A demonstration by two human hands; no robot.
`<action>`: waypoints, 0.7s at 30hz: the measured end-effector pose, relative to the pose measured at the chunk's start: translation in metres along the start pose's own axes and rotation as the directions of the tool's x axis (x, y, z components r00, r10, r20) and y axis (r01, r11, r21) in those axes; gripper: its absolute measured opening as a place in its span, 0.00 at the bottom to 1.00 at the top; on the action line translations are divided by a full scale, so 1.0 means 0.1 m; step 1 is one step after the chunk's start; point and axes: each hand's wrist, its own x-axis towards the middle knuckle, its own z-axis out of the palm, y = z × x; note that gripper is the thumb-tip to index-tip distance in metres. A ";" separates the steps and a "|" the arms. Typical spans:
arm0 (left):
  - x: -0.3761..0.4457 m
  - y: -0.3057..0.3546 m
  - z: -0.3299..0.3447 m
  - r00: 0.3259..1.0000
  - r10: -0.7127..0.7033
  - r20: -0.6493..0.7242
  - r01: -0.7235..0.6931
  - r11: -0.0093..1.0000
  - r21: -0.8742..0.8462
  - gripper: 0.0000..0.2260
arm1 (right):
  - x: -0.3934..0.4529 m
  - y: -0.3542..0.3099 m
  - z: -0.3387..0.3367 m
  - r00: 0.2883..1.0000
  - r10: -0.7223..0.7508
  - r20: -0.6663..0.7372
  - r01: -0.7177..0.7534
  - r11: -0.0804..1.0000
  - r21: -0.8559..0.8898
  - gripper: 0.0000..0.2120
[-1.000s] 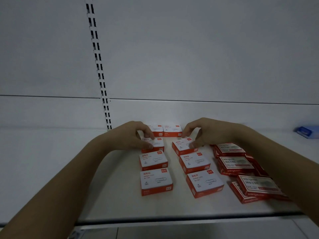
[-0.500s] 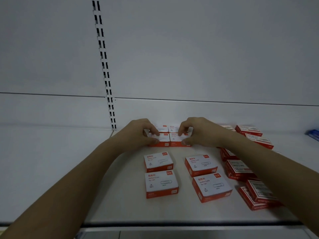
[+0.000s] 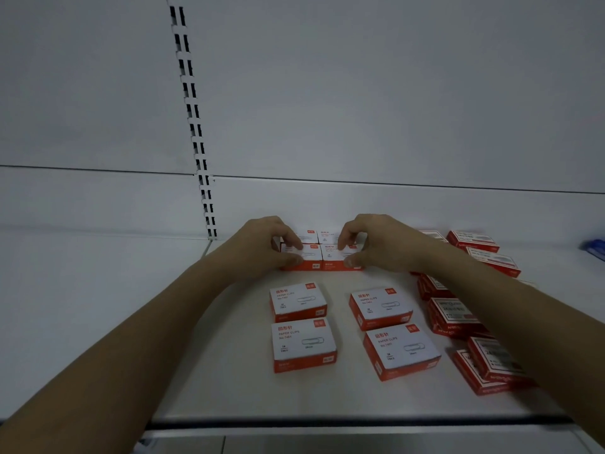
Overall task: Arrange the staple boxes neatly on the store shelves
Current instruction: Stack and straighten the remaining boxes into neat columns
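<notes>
two paper clip boxes sit side by side, edges touching, at the back of the white shelf against the rear pair. the left hand pinches the left one, the right hand the right. to square them well, press both evenly backward and keep front faces flush. four loose boxes lie nearer the shelf edge; darker staple boxes are scattered to their right.

Both forearms are bare from the frame's lower corners up to the wrists, with no sleeve edge showing. The left hand and the right hand are uncovered, their fingers bare with short, plain nails.
</notes>
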 end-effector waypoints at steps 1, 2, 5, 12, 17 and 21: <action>0.00 0.00 0.00 1.000 -0.003 0.002 0.003 1.000 -0.004 0.09 | -0.01 0.00 0.01 1.000 0.002 -0.003 -0.002 1.000 0.003 0.13; 0.00 0.01 0.00 1.000 -0.007 0.004 0.007 1.000 -0.006 0.09 | -0.02 0.00 0.01 1.000 0.002 -0.007 -0.002 1.000 0.008 0.13; -0.03 0.04 -0.01 1.000 -0.020 0.009 0.020 1.000 0.009 0.10 | -0.06 -0.04 0.01 1.000 0.003 -0.003 -0.003 1.000 0.016 0.13; -0.18 0.29 -0.26 0.984 -0.024 0.179 0.016 0.999 0.043 0.10 | -0.37 -0.10 -0.30 0.999 -0.021 -0.031 0.023 0.999 0.047 0.11; -0.34 0.41 -0.26 0.922 0.011 0.388 -0.027 0.999 0.035 0.12 | -0.63 -0.16 -0.44 0.960 -0.013 0.281 -0.007 0.998 0.069 0.11; -0.37 0.42 -0.22 0.919 0.011 0.393 -0.026 0.999 0.031 0.13 | -0.72 -0.20 -0.42 0.921 0.013 0.389 -0.010 1.000 -0.009 0.10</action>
